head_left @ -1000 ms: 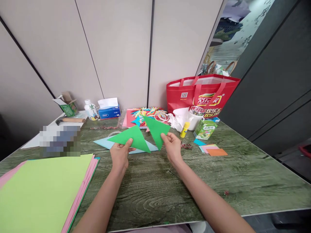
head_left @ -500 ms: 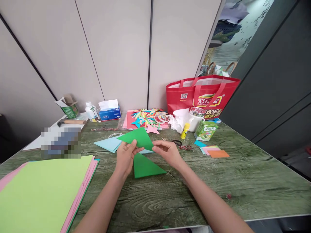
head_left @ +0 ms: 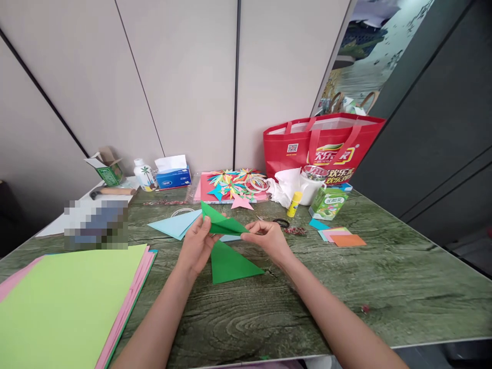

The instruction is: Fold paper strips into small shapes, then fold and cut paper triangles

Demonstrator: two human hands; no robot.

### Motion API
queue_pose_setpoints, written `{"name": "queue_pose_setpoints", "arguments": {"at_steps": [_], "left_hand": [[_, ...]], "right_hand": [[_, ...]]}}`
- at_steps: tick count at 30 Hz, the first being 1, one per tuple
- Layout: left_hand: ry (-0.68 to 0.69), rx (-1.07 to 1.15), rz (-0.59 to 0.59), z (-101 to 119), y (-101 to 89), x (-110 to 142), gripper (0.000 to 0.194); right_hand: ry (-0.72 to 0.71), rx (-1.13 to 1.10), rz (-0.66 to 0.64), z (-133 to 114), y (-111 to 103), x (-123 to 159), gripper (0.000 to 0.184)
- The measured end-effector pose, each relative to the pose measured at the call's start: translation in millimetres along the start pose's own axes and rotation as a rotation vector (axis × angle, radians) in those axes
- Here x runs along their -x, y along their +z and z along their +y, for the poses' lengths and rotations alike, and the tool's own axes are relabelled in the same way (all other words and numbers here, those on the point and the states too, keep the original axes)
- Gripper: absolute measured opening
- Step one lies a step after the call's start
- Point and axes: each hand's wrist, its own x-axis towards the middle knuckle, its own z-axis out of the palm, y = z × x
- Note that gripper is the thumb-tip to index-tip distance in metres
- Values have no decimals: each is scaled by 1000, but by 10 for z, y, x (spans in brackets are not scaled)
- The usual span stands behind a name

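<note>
Between my hands, raised over the table, is a sheet of green paper (head_left: pixel 223 221) folded along a crease, with its layers slightly parted. My left hand (head_left: pixel 198 243) pinches its left side, thumb in front. The fingertips of my right hand (head_left: pixel 267 238) are closed on its right corner. Below it a green paper triangle (head_left: pixel 234 264) lies flat on the table. Light blue folded paper (head_left: pixel 177 224) lies just beyond my left hand, partly covered. Scissors with black handles (head_left: pixel 281 223) lie beyond my right hand.
A stack of coloured paper (head_left: pixel 73 302) covers the near left. At the back stand a tissue box (head_left: pixel 173 177), paper stars (head_left: pixel 234 184), a yellow glue stick (head_left: pixel 294 204), a green carton (head_left: pixel 328 204) and a red bag (head_left: pixel 292 143). Small paper rectangles (head_left: pixel 348 240) lie at right.
The held green paper has turned from a flat face toward me to a tilted, creased shape with its layers opening. Both hands keep their grip. The triangle below stays put.
</note>
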Motion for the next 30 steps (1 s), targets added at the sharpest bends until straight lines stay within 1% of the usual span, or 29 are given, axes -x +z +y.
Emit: {"name": "queue_pose_setpoints", "arguments": {"at_steps": [2, 4, 6, 8, 10, 12, 15, 16, 20, 21, 23, 26, 28, 30], "left_hand": [[12, -8, 2, 7, 3, 8, 32], [-21, -31, 15, 5, 16, 24, 36], [-74, -75, 30, -12, 28, 41, 40], [-88, -105, 38, -41, 35, 54, 39], [-70, -109, 36, -66, 32, 58, 37], [-71, -110, 29, -73, 20, 52, 38], [-93, -123, 5, -55, -11, 35, 39], [-95, -128, -7, -46, -21, 29, 40], [-82, -151, -40, -25, -44, 15, 41], [-73, -156, -41, -23, -45, 14, 40], [-55, -161, -30, -16, -42, 16, 38], [-47, -167, -15, -6, -32, 29, 35], [-65, -202, -21, -10, -27, 41, 35], [-88, -284, -33, -33, -22, 52, 36]], "right_hand": [[159, -167, 9, 9, -10, -17, 28], [290, -293, 5, 12, -18, -29, 30], [355, -322, -10, 16, -19, -37, 34], [318, -260, 23, 23, -13, -44, 37], [213, -160, 96, 25, -6, -47, 38], [128, -78, 119, 19, -3, -47, 38], [105, -59, 57, 7, -10, -44, 38], [103, -67, 55, 8, -14, -44, 38], [75, -88, 127, 30, -33, -56, 36], [77, -97, 128, 31, -36, -60, 35], [97, -125, 94, 20, -42, -61, 34], [131, -185, -14, -19, -40, -40, 31], [131, -169, -71, -34, -28, -16, 39], [112, -65, -72, -24, -9, 7, 45]]}}
